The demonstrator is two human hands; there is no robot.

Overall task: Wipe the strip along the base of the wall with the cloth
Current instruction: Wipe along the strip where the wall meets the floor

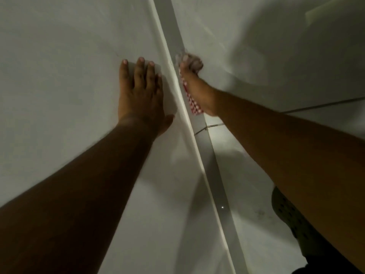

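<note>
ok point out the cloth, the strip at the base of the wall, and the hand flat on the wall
cloth (192, 101): head view, on its red-and-white lower end
strip (215, 165): head view, on its grey face
left hand (141, 91): head view, on its back

Dim, greyish light. The left forearm (79, 186) at lower left is almost black in shadow. Motion blur smears the right hand (195, 82) at centre; soft shadows cross the floor (276, 56).

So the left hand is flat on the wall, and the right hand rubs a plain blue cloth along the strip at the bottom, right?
Not quite: the cloth is red and white checked, not plain blue, as the head view shows. The rest holds: the left hand lies flat on the wall, and the right hand presses the cloth to the strip.
</note>
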